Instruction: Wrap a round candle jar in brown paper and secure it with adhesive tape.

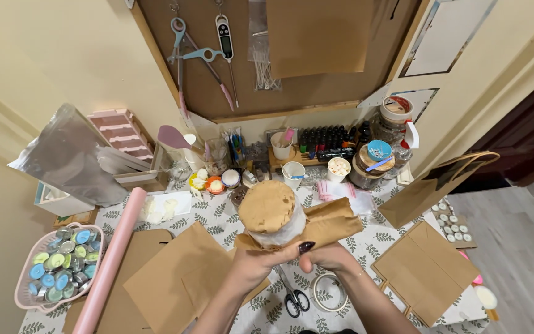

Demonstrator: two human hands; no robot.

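Both my hands hold up a round jar [271, 213] wrapped in brown kraft paper, its paper-covered top facing me and a white band showing on its side. My left hand [256, 261] grips it from below on the left. My right hand [327, 255] pinches the loose brown paper [332, 221] that sticks out to the right of the jar. Black-handled scissors [293, 295] and a roll of tape [330, 292] lie on the leaf-patterned tablecloth [211, 216] just under my hands.
Flat brown paper bags [180, 278] lie left and right [426, 269]; one stands open [431, 185]. A pink roll [109, 263] and a pink basket of small tins [60, 266] sit at the left. Cups, bottles and jars line the wall under a pegboard [279, 55] with hanging tools.
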